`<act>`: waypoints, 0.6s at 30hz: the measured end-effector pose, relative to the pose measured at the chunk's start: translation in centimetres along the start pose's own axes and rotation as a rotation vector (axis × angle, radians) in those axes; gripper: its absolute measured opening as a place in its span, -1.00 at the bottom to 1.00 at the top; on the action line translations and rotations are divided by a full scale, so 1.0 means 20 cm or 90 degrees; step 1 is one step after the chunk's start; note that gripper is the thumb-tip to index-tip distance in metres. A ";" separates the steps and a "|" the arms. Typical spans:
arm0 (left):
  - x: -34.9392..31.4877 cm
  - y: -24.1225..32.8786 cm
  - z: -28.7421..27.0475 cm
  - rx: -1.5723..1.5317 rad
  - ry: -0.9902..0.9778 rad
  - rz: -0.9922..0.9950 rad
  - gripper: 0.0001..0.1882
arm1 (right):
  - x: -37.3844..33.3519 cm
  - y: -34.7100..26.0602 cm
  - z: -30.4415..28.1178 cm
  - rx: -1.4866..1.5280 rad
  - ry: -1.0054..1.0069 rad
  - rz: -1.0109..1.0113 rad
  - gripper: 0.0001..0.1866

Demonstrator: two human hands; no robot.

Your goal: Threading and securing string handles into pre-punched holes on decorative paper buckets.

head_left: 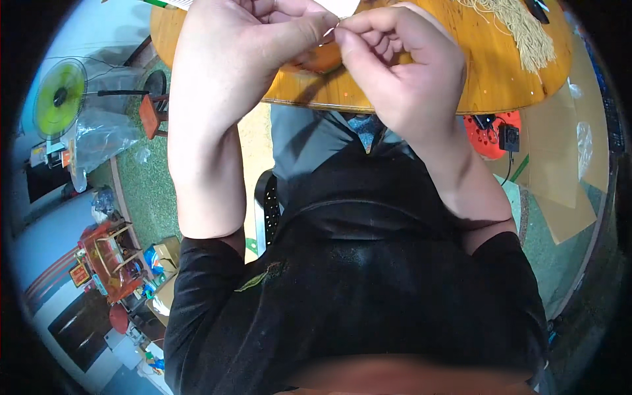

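Observation:
Both my hands meet over the near part of a round, shiny wooden table (pixel 503 92). The thumb and index finger of my left hand (pixel 243 39) are pinched together, its other fingers curled. My right hand (pixel 411 66) pinches from the other side, its fingertips almost touching the left ones. A short bit of thin pale cord (pixel 327 31) shows at the fingertips; most of it is hidden. To the right on the table lies a loose bundle of beige cords (pixel 526 39), its frayed ends toward the edge. White paper (pixel 343 6) shows behind my fingers.
A black object (pixel 538 9) lies by the bundle at the far right. Below the table's right side are a red stool (pixel 486 146) with a black device (pixel 509 137) and cardboard sheets (pixel 559 164). A green-bladed fan (pixel 60 99) stands left, near an orange-red stool (pixel 151 117).

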State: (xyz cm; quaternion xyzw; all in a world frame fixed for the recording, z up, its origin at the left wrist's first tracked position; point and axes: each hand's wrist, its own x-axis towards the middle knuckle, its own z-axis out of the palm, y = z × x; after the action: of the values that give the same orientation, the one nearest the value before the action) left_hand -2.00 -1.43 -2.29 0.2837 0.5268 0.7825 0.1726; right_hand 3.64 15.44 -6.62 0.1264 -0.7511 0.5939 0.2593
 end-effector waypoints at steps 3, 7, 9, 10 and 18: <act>0.02 -0.11 -0.11 0.053 0.001 0.054 -0.76 | 0.00 0.00 0.02 0.020 0.017 0.020 -0.89; 0.03 -0.17 -0.15 -0.174 -0.156 0.165 -0.79 | 0.01 0.02 0.06 0.166 0.053 0.103 -0.89; 0.00 0.00 0.03 0.064 0.046 -0.009 -0.81 | 0.02 0.04 0.07 0.225 0.103 0.097 -0.86; -0.01 0.06 0.09 0.307 0.252 -0.180 -0.83 | 0.02 0.05 0.06 0.222 0.106 0.096 -0.86; -0.03 0.06 0.09 0.353 0.275 -0.164 -0.84 | 0.05 0.11 0.00 -0.119 0.046 -0.256 -0.86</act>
State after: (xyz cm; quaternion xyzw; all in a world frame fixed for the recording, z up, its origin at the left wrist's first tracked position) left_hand -0.51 -0.93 -0.85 0.0789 0.7742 0.6239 0.0713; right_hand 1.75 16.17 -7.87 0.2277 -0.7527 0.4619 0.4102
